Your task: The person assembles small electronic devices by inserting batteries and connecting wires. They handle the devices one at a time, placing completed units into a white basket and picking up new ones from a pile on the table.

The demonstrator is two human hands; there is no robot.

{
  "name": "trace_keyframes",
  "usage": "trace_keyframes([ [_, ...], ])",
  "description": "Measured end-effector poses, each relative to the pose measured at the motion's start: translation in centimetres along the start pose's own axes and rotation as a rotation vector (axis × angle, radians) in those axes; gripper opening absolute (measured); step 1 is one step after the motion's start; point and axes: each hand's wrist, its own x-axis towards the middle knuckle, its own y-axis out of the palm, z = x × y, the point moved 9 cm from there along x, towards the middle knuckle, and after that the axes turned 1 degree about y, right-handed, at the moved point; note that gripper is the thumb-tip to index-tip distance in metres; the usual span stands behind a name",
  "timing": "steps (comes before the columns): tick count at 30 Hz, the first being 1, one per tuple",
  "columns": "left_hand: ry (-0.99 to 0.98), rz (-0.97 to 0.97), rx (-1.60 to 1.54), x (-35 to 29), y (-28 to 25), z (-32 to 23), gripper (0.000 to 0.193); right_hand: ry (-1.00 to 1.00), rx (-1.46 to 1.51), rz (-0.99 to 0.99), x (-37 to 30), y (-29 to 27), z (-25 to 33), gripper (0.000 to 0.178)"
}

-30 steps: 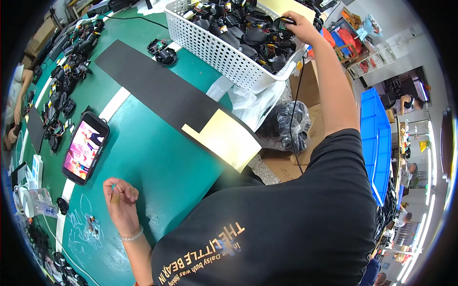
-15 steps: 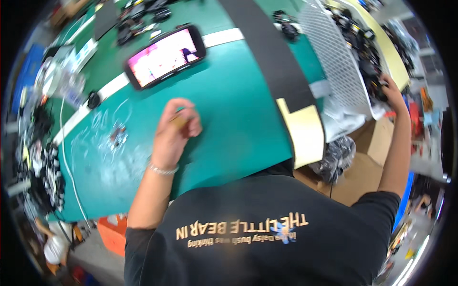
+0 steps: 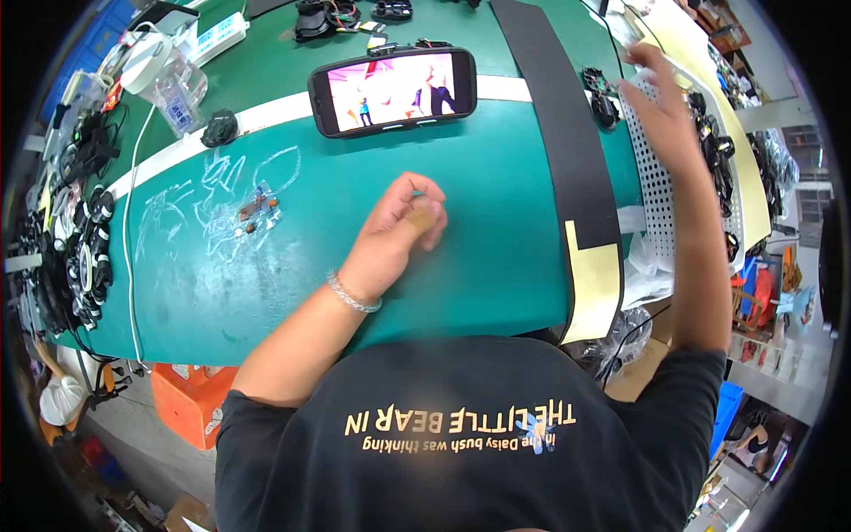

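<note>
My left hand [image 3: 401, 223] hovers over the green tabletop with its fingers curled in. A tan patch, perhaps a plaster, covers part of the thumb; whatever the fingers hold, if anything, is hidden. Raised over the far left rim of a white perforated basket [image 3: 654, 191], my right hand [image 3: 663, 106] has thumb and fingers apart and nothing visible between them. Just left of it lies a small black part with wires [image 3: 603, 99]. Inside the basket are several black parts [image 3: 725, 173], partly behind my right forearm.
A phone [image 3: 399, 91] showing a video stands beyond my left hand. A black strip [image 3: 567, 133] crosses the table, with yellow paper [image 3: 596, 288] at its near end. Small brown and orange bits [image 3: 257, 211], a clear jug [image 3: 168, 84] and bundled cables [image 3: 89, 257] are on the left.
My right hand has come out of the basket's contents and moved left and away from me to its far rim. My left hand stays curled over the table. The whole view has shifted.
</note>
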Motion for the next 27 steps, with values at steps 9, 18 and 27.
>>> trace_keyframes([
  [9,0.063,0.052,0.043,0.8,1.3,-0.1,0.008,-0.017,-0.116,0.361,15.3,21.9,0.0,0.052],
  [18,0.116,0.064,0.062,0.2,1.6,0.1,0.006,-0.196,-0.412,0.601,18.1,26.8,3.6,0.062],
  [27,0.121,0.070,0.088,0.4,1.2,0.2,0.004,-0.371,-0.583,0.747,19.0,32.2,-4.7,0.049],
])
